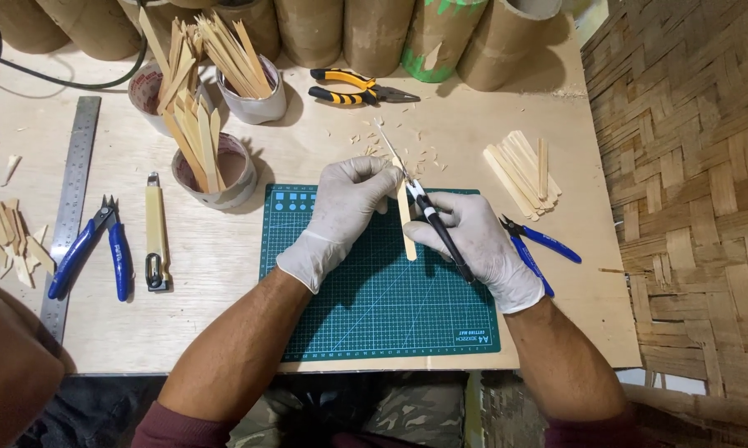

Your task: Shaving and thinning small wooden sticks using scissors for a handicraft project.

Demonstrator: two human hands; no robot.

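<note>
I see my left hand [351, 199] closed on the upper end of a flat wooden stick [406, 226], pinning it against the green mat [374, 299] so it lies steady, running lengthwise toward me. My right hand [473, 241] is wrapped shut around a black-handled knife [437, 228], held like a pen, its blade meeting the stick just below my left fingertips; that grip looks chosen for fine control of the tip. The stick sits near the mat's top edge, between both hands.

Around them on the surface: shavings [391, 141] lie scattered just beyond the mat, where offcuts would fall. A stack of sticks [523, 174] rests to the right, and blue cutters [536, 245] lie just beside my right wrist, partly under it, close enough to catch the hand. To the left stand three cups [225, 170] crammed with slivers, then a yellow utility knife [155, 241], blue pliers [92, 245] and a steel ruler [71, 199]. Yellow-and-black pliers [357, 87] lie farther back before a row of cardboard tubes [374, 33]. Nothing sits on the mat between the hands.
</note>
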